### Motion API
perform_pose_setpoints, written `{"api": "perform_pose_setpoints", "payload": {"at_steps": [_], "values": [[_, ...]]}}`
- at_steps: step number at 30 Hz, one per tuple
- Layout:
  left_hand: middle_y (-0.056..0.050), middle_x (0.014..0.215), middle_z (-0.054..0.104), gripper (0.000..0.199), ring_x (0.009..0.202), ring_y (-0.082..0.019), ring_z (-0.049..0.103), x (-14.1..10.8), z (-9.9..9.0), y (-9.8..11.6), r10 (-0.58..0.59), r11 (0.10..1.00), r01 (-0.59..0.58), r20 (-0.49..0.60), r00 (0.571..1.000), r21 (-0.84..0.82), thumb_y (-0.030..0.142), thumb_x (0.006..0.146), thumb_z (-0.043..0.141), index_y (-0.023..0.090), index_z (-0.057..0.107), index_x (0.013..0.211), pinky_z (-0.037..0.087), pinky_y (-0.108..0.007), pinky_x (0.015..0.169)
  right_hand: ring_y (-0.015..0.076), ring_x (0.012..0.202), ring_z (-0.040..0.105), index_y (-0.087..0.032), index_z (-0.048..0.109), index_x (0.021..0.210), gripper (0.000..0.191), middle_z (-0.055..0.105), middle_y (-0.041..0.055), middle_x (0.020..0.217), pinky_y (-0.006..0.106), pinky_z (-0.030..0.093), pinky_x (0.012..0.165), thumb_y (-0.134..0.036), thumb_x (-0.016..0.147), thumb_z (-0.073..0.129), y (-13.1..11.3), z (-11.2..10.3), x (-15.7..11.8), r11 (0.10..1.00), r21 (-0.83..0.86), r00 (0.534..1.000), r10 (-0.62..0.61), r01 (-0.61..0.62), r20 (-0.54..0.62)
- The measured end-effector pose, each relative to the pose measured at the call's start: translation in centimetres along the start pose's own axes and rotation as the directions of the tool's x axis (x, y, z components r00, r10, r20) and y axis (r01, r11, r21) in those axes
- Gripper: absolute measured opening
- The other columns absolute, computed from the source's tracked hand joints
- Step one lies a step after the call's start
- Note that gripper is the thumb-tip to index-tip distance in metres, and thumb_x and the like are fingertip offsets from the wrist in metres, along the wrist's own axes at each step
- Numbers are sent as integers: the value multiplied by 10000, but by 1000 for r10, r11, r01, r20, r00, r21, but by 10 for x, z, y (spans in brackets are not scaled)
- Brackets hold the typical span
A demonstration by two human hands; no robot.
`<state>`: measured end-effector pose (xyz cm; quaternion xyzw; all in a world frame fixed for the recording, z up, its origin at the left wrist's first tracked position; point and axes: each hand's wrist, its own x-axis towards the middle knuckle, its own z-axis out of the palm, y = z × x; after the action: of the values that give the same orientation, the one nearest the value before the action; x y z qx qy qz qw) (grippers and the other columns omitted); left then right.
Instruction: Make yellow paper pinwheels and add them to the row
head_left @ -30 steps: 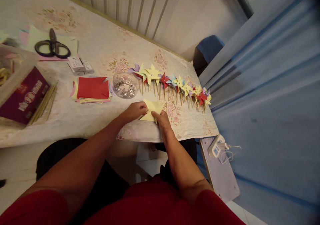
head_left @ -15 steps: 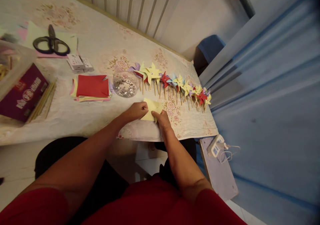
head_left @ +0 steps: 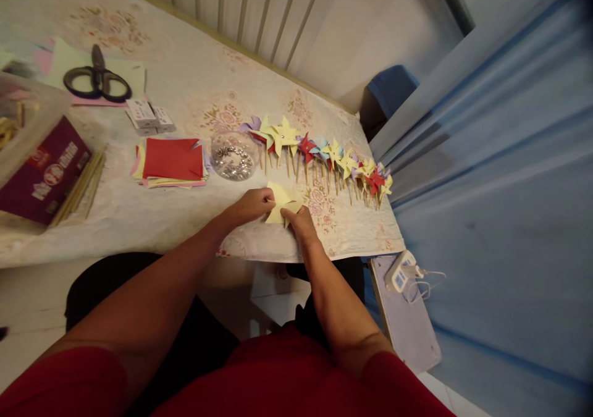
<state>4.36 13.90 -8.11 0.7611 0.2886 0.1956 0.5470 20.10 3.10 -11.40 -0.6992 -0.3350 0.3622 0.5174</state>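
yellow paper (head_left: 281, 202) between 2 hands

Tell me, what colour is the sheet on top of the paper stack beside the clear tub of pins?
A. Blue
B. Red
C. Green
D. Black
B: the top sheet of the paper stack is red, lying just left of the clear tub, while both hands work a yellow sheet nearer the table edge.
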Motion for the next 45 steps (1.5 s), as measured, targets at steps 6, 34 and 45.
{"api": "perform_pose_setpoints", "payload": {"at_steps": [6, 34, 45], "values": [[18, 632, 554, 133, 648, -149, 485, 1, -2, 0, 24, 999, -25, 35, 999, 44, 319, 698, 529, 194, 565, 672, 361, -273, 623, 124, 592, 519, -202, 627, 707, 170, 583, -45, 630, 227, 403, 553, -360, 685, 686, -3, 0, -1, 994, -108, 999, -32, 33, 9], [5, 608, 561, 84, 656, -156, 498, 3, 3, 2, 58, 979, -57, -3, 998, 195, 223, 684, 496, 198, 546, 622, 348, -279, 637, 177, 720, 644, -170, 695, 828, 273, 723, 27, 785, 277, 510, 683, -361, 638, 743, 3, 2, -1, 999, -45, 1000, 11, -11, -6], [-16, 653, 600, 115, 646, -168, 508, 5, 6, -1, 103, 947, -97, -6, 995, 308, 182, 717, 504, 193, 591, 644, 362, -293, 647, 188, 733, 654, -164, 698, 833, 298, 732, 38, 790, 281, 513, 681, -398, 652, 734, 3, 4, -1, 998, -65, 999, -2, -1, -49]]}}
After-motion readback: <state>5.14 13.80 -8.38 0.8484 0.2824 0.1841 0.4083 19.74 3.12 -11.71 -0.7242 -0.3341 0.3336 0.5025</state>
